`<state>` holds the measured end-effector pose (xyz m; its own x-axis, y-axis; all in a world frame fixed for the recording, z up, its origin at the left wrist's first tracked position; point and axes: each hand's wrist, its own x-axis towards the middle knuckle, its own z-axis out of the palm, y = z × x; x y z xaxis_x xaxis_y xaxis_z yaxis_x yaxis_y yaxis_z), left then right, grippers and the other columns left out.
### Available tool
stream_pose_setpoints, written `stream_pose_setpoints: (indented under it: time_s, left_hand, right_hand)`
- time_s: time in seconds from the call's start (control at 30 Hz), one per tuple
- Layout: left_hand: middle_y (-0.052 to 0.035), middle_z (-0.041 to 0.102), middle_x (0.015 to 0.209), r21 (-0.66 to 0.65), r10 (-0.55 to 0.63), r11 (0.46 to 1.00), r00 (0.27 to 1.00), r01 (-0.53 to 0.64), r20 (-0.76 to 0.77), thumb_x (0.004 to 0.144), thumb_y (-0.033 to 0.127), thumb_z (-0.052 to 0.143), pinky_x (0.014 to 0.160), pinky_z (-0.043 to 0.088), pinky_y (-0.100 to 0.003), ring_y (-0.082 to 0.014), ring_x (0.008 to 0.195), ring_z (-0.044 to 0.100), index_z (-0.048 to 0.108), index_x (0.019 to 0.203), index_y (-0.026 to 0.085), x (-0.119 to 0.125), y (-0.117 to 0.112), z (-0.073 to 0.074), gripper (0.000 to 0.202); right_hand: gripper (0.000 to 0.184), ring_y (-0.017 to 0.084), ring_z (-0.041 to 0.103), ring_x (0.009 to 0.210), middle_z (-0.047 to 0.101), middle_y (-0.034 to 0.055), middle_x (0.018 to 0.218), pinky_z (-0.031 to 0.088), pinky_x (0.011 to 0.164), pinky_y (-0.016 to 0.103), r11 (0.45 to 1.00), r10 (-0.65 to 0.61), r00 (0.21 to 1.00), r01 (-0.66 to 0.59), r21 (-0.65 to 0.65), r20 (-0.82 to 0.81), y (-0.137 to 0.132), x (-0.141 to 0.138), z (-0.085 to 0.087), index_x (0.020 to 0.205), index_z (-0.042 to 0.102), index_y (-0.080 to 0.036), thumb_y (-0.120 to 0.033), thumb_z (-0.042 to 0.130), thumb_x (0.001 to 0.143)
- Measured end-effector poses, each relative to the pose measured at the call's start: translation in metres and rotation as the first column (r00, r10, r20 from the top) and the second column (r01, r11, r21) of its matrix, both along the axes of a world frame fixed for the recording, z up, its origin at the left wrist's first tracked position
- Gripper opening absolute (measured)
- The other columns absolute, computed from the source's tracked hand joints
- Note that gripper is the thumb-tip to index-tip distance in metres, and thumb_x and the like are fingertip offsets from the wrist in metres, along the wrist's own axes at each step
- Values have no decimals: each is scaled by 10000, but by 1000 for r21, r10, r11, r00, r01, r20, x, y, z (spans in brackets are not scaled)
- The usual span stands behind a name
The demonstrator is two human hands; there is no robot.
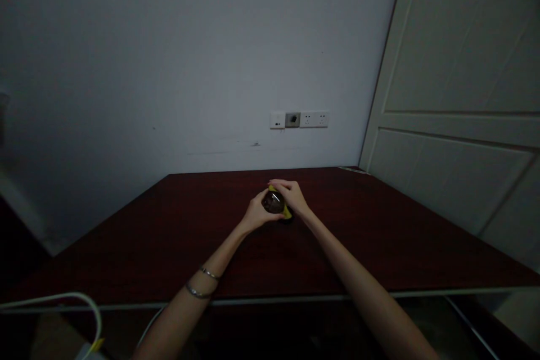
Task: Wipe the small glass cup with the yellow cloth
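Head view: the left hand (pixel 256 212) has its grip curled round a shiny round object (pixel 273 203) over the tabletop (pixel 177 247); the right hand (pixel 294 197) grips a yellow piece (pixel 287 213) against it. The smooth-looking object could slip if the left hand slackens or the right pushes harder.

Both arms (pixel 355 278) reach over the near edge of the surface (pixel 147 247), left hand (pixel 256 212) and right hand (pixel 294 197) curled inward.
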<state>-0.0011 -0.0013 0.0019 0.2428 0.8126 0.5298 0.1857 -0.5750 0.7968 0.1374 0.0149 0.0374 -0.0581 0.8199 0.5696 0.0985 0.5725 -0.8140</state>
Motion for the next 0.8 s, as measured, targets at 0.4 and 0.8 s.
stream_pose_setpoints:
  time_s: [0.4,0.8]
  left_hand:
    - [-86,656,935,-168,-8,984,968,52,252,521,220,740,779,463,-310,-201,847,607,597,958,91,2,3,4,478]
    - [-89,660,948,-233,1,970,952,74,307,456,275,790,796,465,-338,-218,859,610,592,978,96,0,-4,12,586]
  right_hand:
    - [173,208,524,1102,591,26,1165,396,952,370,930,139,981,-177,323,136,-32,-1,-3,880,699,-285,-326,582,759]
    - [290,222,550,1064,618,90,1113,407,947,375,991,116,974,-100,90,-193,-9,-5,-8,900,698,-194,-408,585,742]
